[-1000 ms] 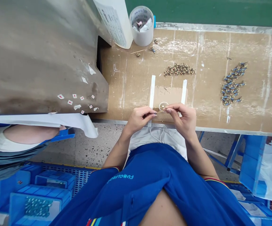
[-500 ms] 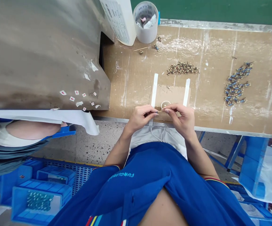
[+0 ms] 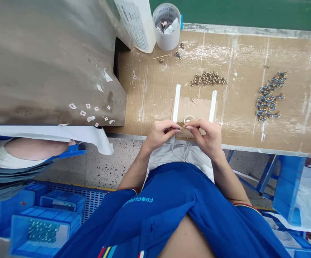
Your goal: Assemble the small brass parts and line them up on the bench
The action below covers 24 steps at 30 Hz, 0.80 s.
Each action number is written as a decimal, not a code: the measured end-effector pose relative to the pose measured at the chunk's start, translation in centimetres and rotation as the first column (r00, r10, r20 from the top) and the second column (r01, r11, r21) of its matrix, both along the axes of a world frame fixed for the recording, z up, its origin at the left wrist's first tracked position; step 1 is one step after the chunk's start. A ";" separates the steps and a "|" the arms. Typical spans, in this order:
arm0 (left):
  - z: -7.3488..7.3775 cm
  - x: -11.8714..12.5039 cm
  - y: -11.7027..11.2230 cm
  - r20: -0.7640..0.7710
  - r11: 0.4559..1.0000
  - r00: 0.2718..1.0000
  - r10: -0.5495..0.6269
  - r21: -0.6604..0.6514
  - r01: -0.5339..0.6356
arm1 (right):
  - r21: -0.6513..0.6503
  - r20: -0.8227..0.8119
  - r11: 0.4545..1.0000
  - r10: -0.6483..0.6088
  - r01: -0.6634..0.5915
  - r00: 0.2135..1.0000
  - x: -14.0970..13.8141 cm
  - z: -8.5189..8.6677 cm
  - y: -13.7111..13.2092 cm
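My left hand [image 3: 164, 134] is closed in a pinch at the near edge of the bench, on a small dark part mostly hidden by the fingers. Just to its right, my right hand [image 3: 206, 135] pinches a thin wooden toothpick [image 3: 182, 127], whose tip meets the left fingertips. Behind the fingers lies a small white ring [image 3: 189, 117] on a cardboard pad [image 3: 198, 105] held by white tape strips. Beyond the pad is a pile of small gold-coloured metal parts [image 3: 208, 78]. Blue-and-gold parts [image 3: 269, 96] are heaped farther right.
A tape-roll core [image 3: 167, 27] with scraps inside stands at the back beside a white bottle [image 3: 138, 25]. Another thin stick [image 3: 161, 56] lies near it. At left is a metal housing [image 3: 64, 64] bearing small stickers. Another person's arm [image 3: 37, 148] and blue bins [image 3: 46, 229] are lower left.
My right fingertips have shifted slightly left, closer to my left fingertips, so less of the toothpick shows. The piles and other bench items stay in place.
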<state>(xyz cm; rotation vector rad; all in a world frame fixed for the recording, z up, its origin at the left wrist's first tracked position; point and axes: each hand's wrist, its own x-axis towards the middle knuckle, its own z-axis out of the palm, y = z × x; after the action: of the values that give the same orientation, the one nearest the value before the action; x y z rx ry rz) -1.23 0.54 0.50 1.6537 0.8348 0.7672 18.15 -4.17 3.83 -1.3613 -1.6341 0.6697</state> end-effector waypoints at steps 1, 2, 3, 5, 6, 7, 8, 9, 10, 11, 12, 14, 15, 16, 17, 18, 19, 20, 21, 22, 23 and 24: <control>0.0 0.0 0.0 -0.003 1.000 1.000 0.002 -0.007 -0.002 | 0.009 0.000 1.000 0.004 -0.004 1.000 0.0 0.0 0.0; 0.0 0.0 0.0 -0.008 1.000 1.000 0.004 -0.013 -0.004 | 0.015 0.003 1.000 0.003 -0.003 1.000 -0.1 0.0 0.0; 0.0 0.0 0.0 -0.010 1.000 1.000 0.005 -0.016 -0.005 | 0.019 0.007 1.000 -0.001 0.001 1.000 -0.1 0.0 0.0; 0.0 0.0 0.0 -0.006 1.000 1.000 0.004 -0.019 -0.004 | 0.014 0.012 1.000 -0.006 0.006 1.000 -0.1 0.0 0.0; -0.1 0.0 0.0 0.002 1.000 1.000 0.005 -0.025 -0.005 | 0.004 0.008 1.000 -0.008 0.007 1.000 -0.1 0.1 -0.1; -0.1 0.0 -0.1 0.014 0.999 1.000 0.008 -0.032 -0.008 | -0.010 -0.001 1.000 -0.013 0.013 1.000 0.0 0.1 -0.1; -0.2 0.0 -0.1 0.026 0.999 1.000 0.014 -0.040 -0.013 | -0.025 -0.014 0.999 -0.028 0.028 1.000 0.2 0.2 -0.1; -0.3 0.0 -0.1 0.036 0.999 0.999 0.020 -0.048 -0.019 | -0.037 -0.028 0.998 -0.053 0.052 0.998 0.5 0.2 -0.1; -0.4 0.0 -0.2 0.042 0.998 0.999 0.025 -0.054 -0.023 | -0.041 -0.042 0.995 -0.088 0.087 0.995 0.8 0.3 -0.1; -0.4 0.0 -0.2 0.044 0.998 0.999 0.029 -0.058 -0.026 | -0.037 -0.053 0.991 -0.128 0.126 0.990 1.1 0.3 0.0; -0.5 0.0 -0.3 0.044 0.998 0.999 0.031 -0.059 -0.028 | -0.023 -0.060 0.986 -0.164 0.163 0.985 1.5 0.3 0.0; -0.6 0.0 -0.3 0.041 0.998 0.999 0.030 -0.061 -0.027 | 0.023 -0.056 0.979 -0.201 0.203 0.978 2.1 0.2 0.2; -0.7 0.0 -0.3 0.042 0.998 0.999 0.029 -0.063 -0.026 | 0.044 -0.042 0.979 -0.200 0.202 0.979 2.3 0.0 0.2; -0.7 -0.1 -0.3 0.044 0.998 0.999 0.028 -0.065 -0.025 | 0.053 -0.019 0.981 -0.188 0.189 0.982 2.4 -0.1 0.2; -0.7 -0.1 -0.3 0.048 0.998 0.999 0.026 -0.066 -0.023 | 0.052 0.009 0.985 -0.167 0.167 0.986 2.4 -0.3 0.2; -0.7 -0.1 -0.2 0.053 0.998 0.998 0.024 -0.067 -0.021 | 0.044 0.037 0.989 -0.140 0.138 0.990 2.4 -0.5 0.1; -0.6 -0.1 -0.2 0.059 0.998 0.998 0.024 -0.067 -0.020 | 0.028 0.060 0.994 -0.109 0.108 0.992 2.3 -0.6 0.0; -0.6 -0.1 -0.2 0.066 0.998 0.998 0.025 -0.066 -0.021 | 0.014 0.076 0.997 -0.081 0.080 0.994 2.3 -0.8 0.0; -0.6 -0.1 -0.2 0.072 0.998 0.997 0.026 -0.066 -0.021 | 0.006 0.084 0.998 -0.060 0.060 0.995 2.4 -0.8 0.1; -0.6 -0.1 -0.2 0.075 0.998 0.997 0.026 -0.067 -0.021 | 0.009 0.087 0.999 -0.051 0.050 0.995 2.7 -0.8 0.4; -0.6 -0.2 -0.2 0.076 0.997 0.997 0.025 -0.069 -0.020 | 0.023 0.089 0.998 -0.055 0.053 0.995 3.0 -0.8 0.9; -0.6 -0.2 -0.2 0.076 0.997 0.997 0.025 -0.071 -0.019 | 0.039 0.095 0.997 -0.068 0.065 0.993 3.5 -0.8 1.6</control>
<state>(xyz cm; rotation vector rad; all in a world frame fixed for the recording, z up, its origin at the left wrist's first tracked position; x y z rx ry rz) -1.40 0.31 -0.07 1.5459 0.8175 0.8032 21.67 -2.56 3.02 -1.4346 -1.6611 0.5403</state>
